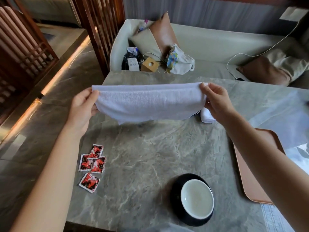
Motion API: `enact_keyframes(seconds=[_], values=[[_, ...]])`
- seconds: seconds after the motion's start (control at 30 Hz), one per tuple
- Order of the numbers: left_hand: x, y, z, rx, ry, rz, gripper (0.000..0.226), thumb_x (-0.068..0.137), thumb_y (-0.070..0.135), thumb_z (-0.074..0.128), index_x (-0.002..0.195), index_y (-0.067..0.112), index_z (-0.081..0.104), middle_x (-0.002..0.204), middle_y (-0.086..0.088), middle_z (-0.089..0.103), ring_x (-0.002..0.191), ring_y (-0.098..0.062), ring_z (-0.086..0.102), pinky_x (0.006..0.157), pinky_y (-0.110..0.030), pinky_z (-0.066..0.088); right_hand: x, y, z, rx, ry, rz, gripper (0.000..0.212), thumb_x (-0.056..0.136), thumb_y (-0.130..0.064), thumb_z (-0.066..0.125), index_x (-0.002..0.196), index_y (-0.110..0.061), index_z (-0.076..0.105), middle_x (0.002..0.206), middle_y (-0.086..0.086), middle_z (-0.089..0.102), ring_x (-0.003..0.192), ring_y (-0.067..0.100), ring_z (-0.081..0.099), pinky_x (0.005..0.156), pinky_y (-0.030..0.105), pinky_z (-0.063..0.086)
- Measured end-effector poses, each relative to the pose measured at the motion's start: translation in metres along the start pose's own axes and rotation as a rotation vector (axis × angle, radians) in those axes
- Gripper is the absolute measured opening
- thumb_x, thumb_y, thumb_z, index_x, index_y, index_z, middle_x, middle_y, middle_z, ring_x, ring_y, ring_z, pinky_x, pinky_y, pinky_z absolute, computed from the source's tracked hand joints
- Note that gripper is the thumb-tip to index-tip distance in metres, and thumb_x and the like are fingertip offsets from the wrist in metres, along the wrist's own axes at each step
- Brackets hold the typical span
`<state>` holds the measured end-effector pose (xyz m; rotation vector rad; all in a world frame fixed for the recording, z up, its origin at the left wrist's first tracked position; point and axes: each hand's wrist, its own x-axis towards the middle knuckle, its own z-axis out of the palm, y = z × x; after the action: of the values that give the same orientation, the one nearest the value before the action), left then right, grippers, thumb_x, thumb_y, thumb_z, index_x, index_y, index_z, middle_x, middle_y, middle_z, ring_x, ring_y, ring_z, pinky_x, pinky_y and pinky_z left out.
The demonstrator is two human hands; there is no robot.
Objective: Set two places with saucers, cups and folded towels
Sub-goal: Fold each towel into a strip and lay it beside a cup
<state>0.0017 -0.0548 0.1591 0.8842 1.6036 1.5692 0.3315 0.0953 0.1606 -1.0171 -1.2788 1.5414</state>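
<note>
Above: white towel stretched in the air over the bench, w/ left hand pinching its left end and right hand pinching its right end; fingers of both clenched on the cloth. Behind it, partly hidden, a second towel lies on the bench. Near edge: white cup on black saucer. Left: four red packets. Right: tan tray.

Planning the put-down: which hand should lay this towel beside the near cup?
Probably right. Both hands, left hand and right hand, pinch the white towel, but the cup on its black saucer sits toward the right side.
</note>
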Motion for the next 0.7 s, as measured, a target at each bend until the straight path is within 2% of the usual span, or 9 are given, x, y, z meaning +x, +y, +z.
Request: enact_keyframes(seconds=[0.07, 0.2, 0.33, 0.43, 0.53, 0.7], values=[[-0.008, -0.023, -0.004, 0.018, -0.016, -0.058, 0.019, 0.096, 0.026, 0.048, 0.093, 0.029, 0.066, 0.085, 0.012, 0.071, 0.075, -0.001, 0.067, 0.064, -0.021, 0.054, -0.008, 0.018, -0.006, -0.045, -0.017, 0.078, 0.028, 0.095, -0.021, 0.055, 0.071, -0.018, 0.069, 0.057, -0.011, 0.063, 0.052, 0.0, 0.058, 0.045, 0.014, 0.046], [-0.035, -0.078, -0.013, 0.049, -0.057, -0.284, 0.015, 0.095, 0.023, 0.049, 0.104, 0.021, 0.061, 0.092, 0.001, 0.068, 0.064, -0.003, 0.068, 0.051, -0.017, 0.053, -0.032, 0.067, -0.024, -0.17, -0.019, 0.274, 0.024, 0.093, -0.021, 0.057, 0.072, -0.017, 0.067, 0.063, -0.007, 0.06, 0.06, 0.004, 0.055, 0.05, 0.017, 0.05], [-0.073, -0.127, -0.023, 0.061, -0.082, -0.505, 0.013, 0.093, 0.024, 0.052, 0.097, 0.019, 0.063, 0.075, 0.009, 0.075, 0.06, -0.004, 0.068, 0.048, -0.015, 0.051, -0.065, 0.107, -0.04, -0.22, -0.095, 0.48, 0.015, 0.093, -0.02, 0.057, 0.083, -0.012, 0.065, 0.068, -0.001, 0.059, 0.057, 0.004, 0.057, 0.051, 0.017, 0.05], [-0.097, -0.152, -0.026, 0.055, -0.081, -0.634, 0.01, 0.092, 0.023, 0.054, 0.091, 0.02, 0.064, 0.073, 0.01, 0.075, 0.06, -0.006, 0.07, 0.048, -0.019, 0.052, -0.084, 0.121, -0.047, -0.246, -0.116, 0.58, 0.015, 0.093, -0.02, 0.057, 0.087, -0.008, 0.066, 0.065, -0.002, 0.061, 0.055, 0.004, 0.059, 0.05, 0.019, 0.051], [-0.104, -0.164, -0.026, 0.071, -0.077, -0.675, 0.01, 0.092, 0.024, 0.055, 0.092, 0.022, 0.064, 0.076, 0.01, 0.075, 0.065, -0.008, 0.071, 0.053, -0.024, 0.052, -0.09, 0.128, -0.048, -0.258, -0.114, 0.613, 0.016, 0.093, -0.019, 0.057, 0.089, -0.006, 0.067, 0.064, -0.002, 0.061, 0.055, 0.005, 0.06, 0.051, 0.019, 0.052], [-0.079, -0.164, -0.012, 0.126, 0.016, -0.598, 0.016, 0.094, 0.023, 0.052, 0.082, 0.026, 0.063, 0.074, 0.013, 0.07, 0.068, -0.003, 0.064, 0.051, -0.018, 0.05, -0.069, 0.131, -0.039, -0.328, -0.041, 0.581, 0.015, 0.094, -0.019, 0.057, 0.085, -0.013, 0.068, 0.068, -0.001, 0.06, 0.059, 0.007, 0.058, 0.056, 0.02, 0.053]])
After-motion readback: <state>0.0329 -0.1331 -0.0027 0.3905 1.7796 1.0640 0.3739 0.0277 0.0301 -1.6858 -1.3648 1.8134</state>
